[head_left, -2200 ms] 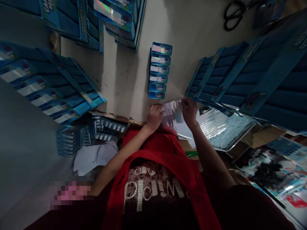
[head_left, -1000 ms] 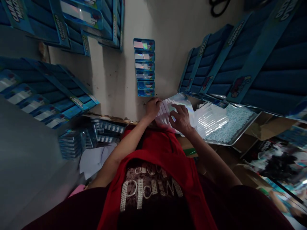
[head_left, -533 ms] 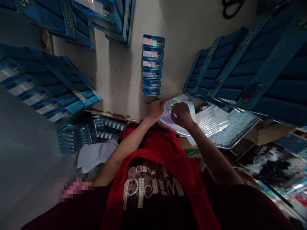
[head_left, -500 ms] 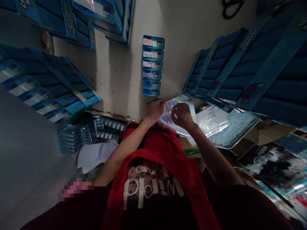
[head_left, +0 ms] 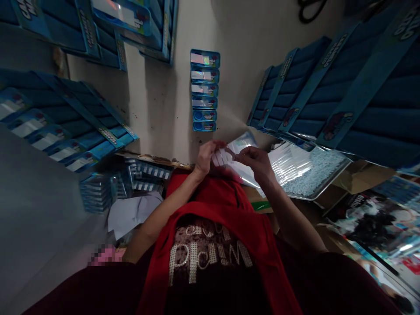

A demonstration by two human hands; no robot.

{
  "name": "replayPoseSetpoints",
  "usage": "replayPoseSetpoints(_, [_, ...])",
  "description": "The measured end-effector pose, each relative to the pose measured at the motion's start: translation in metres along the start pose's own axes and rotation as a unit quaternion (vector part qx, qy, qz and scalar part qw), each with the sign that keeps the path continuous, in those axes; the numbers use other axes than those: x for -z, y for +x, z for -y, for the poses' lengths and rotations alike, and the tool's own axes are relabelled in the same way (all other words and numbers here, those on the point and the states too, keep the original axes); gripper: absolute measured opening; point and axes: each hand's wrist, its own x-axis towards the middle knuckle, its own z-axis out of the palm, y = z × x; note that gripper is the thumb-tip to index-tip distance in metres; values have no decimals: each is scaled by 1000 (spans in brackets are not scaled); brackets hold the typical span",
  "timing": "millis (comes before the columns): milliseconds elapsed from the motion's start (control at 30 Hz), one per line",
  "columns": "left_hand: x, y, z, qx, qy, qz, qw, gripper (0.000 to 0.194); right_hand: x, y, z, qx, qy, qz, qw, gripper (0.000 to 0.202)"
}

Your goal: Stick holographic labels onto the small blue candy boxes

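Observation:
A shiny, rainbow-sheened sheet of silvery stickers lies bent at the table's front edge, over my lap. My left hand has its fingers closed on the left part of this sheet, where pale rectangular labels show. Just right of it, my right hand pinches with thumb and forefinger above the sheet; whatever is between the tips is too small to make out. Beyond my hands stands a column of small blue packs. The farther ones carry silvery strips, while the nearest two show a bare round mark.
Stacked blue boxes line the right side, with more blue boxes at left. A tray of pale blue beads and clear strips sits at right. Black scissor handles lie at the back. Below left are white papers.
The sheet's left part has lifted and bent. My left hand has shifted slightly left and turned; my right hand has rotated into a pinch pointing left. The view has moved slightly.

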Motion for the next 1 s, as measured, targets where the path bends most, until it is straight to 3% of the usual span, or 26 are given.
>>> replayPoseSetpoints(67, [8,-4,-10,11,-64,3,998,45,-3,4,4,-7,20,2,1000,39])
replayPoseSetpoints(200, [21,-3,-27,12,13,17,1000,49,-8,12,12,-46,39,23,998,33])
replayPoseSetpoints(333, [25,-4,-32,41,-22,54,997,51,-12,15,17,-86,83,61,991,37])
replayPoseSetpoints(533, [31,-14,-36,79,-65,-24,994,40,-22,23,16,-79,51,30,995,41])
replayPoseSetpoints(600, [36,-14,-41,66,-44,-49,996,34,-28,30,16,-50,8,-2,999,40])
replayPoseSetpoints(700, [46,-4,-54,10,81,-117,990,26,-42,48,21,55,-86,-46,994,38])
replayPoseSetpoints(800, [58,15,-70,-53,194,-175,964,16,-57,74,32,155,-212,-107,959,30])
replayPoseSetpoints(867, [67,30,-79,-70,215,-184,957,13,-66,93,40,198,-273,-143,930,26])
replayPoseSetpoints(1000, [83,57,-86,-62,238,-194,950,13,-83,121,48,224,-335,-164,900,26])
